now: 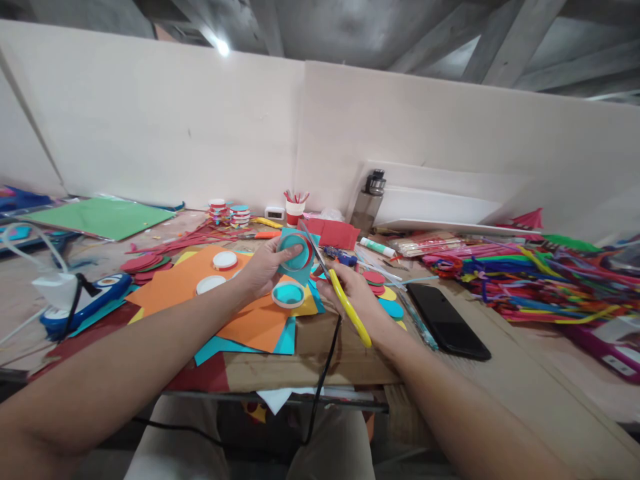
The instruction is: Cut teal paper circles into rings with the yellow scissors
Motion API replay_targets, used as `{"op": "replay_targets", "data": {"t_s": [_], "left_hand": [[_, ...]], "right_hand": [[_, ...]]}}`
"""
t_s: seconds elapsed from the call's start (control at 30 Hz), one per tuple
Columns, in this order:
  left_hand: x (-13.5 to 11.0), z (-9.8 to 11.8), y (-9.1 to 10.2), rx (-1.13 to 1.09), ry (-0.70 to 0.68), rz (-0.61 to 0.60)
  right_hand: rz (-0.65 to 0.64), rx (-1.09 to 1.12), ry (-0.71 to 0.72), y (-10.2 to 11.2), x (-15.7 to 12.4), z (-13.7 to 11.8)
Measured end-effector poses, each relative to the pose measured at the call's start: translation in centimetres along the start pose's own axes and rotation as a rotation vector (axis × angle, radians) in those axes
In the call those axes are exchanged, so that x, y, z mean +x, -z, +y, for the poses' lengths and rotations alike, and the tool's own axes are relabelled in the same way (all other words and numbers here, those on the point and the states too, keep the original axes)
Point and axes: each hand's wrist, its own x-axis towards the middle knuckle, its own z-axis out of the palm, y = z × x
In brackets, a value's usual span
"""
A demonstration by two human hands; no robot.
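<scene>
Nearest the camera, the person's two bare forearms (140, 360) cross the front edge of the tabletop (537, 341). Above its middle, the left hand (267, 267) pinches one round, turquoise-faced piece (296, 262) with turquoise paper (303, 277); the right hand (356, 288) is closed around one pair of yellow-handled metal scissors (350, 312). Trimming seems in hand; the next move probably calls for steering the blades along the rim. Three white-rimmed round pieces (225, 259) lie towards the front edge, one black rectangular phone (447, 320) further right.
</scene>
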Motion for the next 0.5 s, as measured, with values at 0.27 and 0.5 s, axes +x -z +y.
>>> {"op": "replay_targets", "data": {"t_s": [0.27, 0.5], "left_hand": [[0.37, -0.20, 0.50, -0.004, -0.005, -0.009], [0.46, -0.23, 0.80, 0.010, -0.013, -0.036]], "right_hand": [[0.009, 0.042, 0.002, -0.03, -0.04, -0.14], [0.012, 0.051, 0.010, -0.04, -0.12, -0.28]]}}
